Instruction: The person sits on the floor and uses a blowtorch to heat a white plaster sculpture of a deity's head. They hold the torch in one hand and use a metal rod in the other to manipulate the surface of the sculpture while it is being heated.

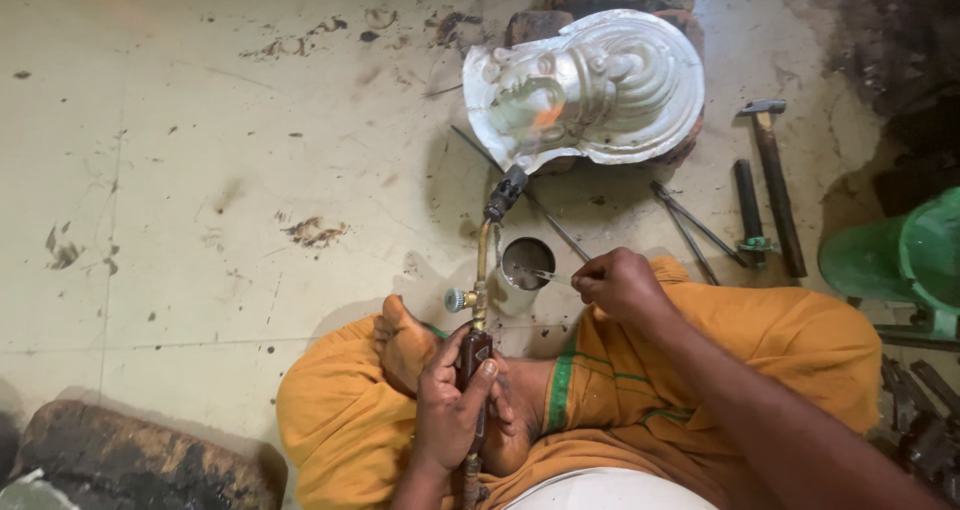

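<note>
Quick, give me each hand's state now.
Left hand: closed on the torch handle.
Right hand: pinching thin tweezers over the metal cup.

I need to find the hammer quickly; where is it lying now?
In the head view the hammer lies on the floor at the upper right, right of the silver metal relief, beside a dark-handled tool.

The torch gripped in the left hand is dull yellow metal with a dark, matt nozzle. Past its tip lies a silvery embossed metal sheet, softly shiny. Beside the right hand, pinching thin metal tweezers, stands a smooth metal cup; the floor is stained and matt.
</note>
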